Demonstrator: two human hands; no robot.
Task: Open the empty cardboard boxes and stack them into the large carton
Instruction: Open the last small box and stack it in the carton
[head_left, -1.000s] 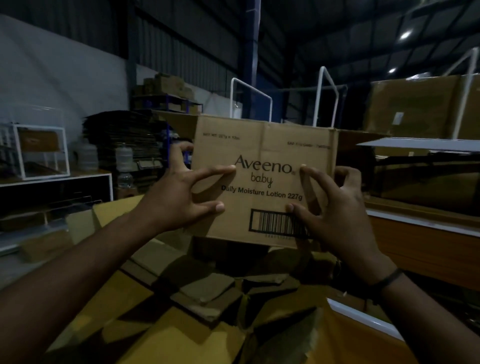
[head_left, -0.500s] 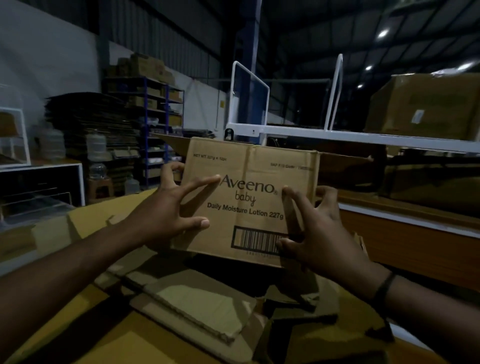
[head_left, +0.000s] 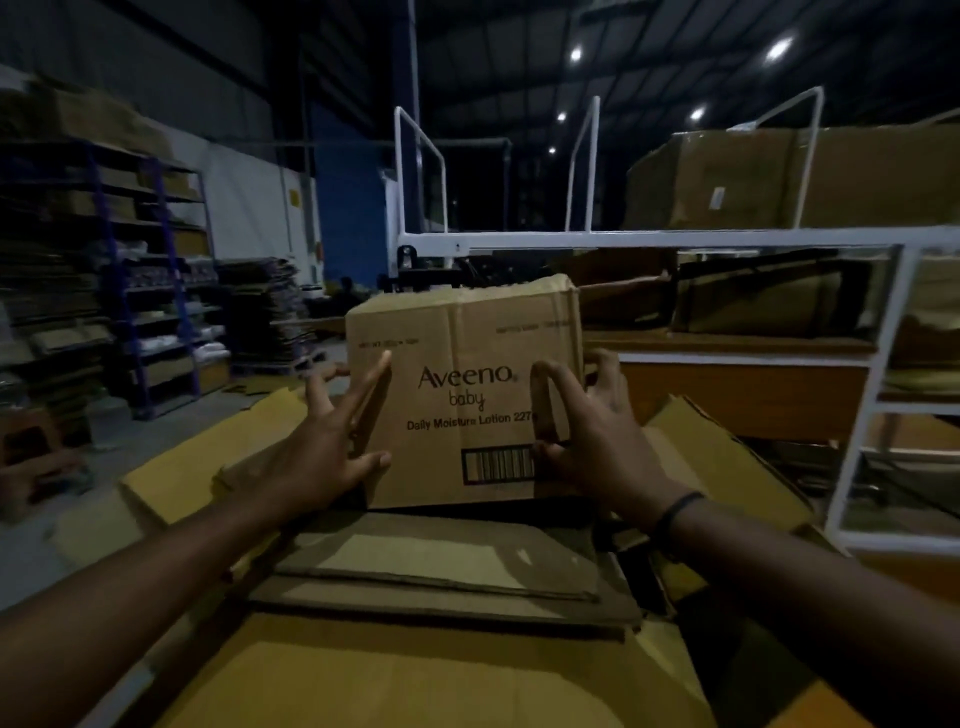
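Aveeno box sits at the centre of the frame, upright, its printed face toward the camera, held between both hands above a pile of flattened cardboard. Left hand presses its spread fingers against the box's left edge; right hand grips the right edge, thumb on the barcode. Being empty corrugated board, it is probably light and fairly stiff, though the walls would dent under a hard squeeze, so holding it by the side edges and corners seems safest. Large carton flaps splay open at lower left and right. A white metal rack crosses the upper right just behind, and blue shelving stands at the left, well apart.
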